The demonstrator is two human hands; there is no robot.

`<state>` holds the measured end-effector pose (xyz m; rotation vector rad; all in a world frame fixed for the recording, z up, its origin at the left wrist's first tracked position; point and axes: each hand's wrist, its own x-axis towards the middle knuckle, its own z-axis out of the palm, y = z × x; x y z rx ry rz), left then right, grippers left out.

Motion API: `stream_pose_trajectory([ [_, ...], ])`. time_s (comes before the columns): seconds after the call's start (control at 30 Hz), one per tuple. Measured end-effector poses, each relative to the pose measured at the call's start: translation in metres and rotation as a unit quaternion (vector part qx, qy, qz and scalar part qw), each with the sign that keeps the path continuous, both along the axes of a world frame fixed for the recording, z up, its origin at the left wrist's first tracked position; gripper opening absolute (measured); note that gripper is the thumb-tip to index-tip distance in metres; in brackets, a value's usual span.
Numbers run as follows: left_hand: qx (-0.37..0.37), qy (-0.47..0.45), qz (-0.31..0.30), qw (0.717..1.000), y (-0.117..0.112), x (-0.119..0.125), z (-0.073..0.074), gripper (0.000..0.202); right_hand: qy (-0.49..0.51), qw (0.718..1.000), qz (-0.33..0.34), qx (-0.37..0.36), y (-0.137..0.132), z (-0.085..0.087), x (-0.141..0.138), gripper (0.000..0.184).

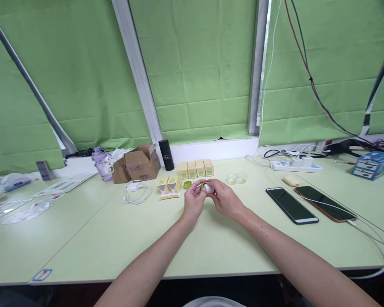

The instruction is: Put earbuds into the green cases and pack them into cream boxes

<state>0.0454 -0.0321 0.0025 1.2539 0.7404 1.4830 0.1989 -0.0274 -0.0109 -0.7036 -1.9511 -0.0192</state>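
Both hands meet over the middle of the table around a small rounded white-and-green object [208,188]. The fingers of my left hand [194,197] are closed at its green end. My right hand [225,197] grips the white part from the other side, and its fingers hide much of it. Just left of the hands sits a small green square piece [187,184]. Beside that stand two open cream cartons [169,187] with green showing in their windows. A row of several closed cream cartons [196,169] is behind. Clear plastic cups [237,178] with yellow bits lie to the right.
A brown cardboard box [143,164], a black cylinder [166,155] and a purple bottle [102,165] stand at the back left. A white charger with cable [135,186] lies before them. Two phones [291,205], a power strip [297,165] and loose cables occupy the right.
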Motion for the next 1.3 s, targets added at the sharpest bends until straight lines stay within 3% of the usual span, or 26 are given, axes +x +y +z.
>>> stream_pose_trajectory([
  [0.3,0.024,0.009,0.032,0.999,-0.003,0.004,0.004,0.036,0.008,1.0,0.012,0.01,-0.002,0.005,-0.002,0.027],
  [0.6,0.024,0.025,-0.084,0.996,-0.004,-0.007,-0.005,0.059,0.031,0.999,-0.006,-0.031,-0.003,-0.006,0.001,0.037],
  [0.83,0.03,0.045,-0.06,0.997,0.001,-0.005,-0.008,0.059,0.025,0.999,-0.001,-0.03,-0.006,-0.007,-0.002,0.05],
  [1.3,0.016,0.041,-0.06,0.997,-0.001,-0.004,-0.005,0.055,0.031,0.999,-0.003,-0.018,-0.005,-0.008,-0.004,0.043],
])
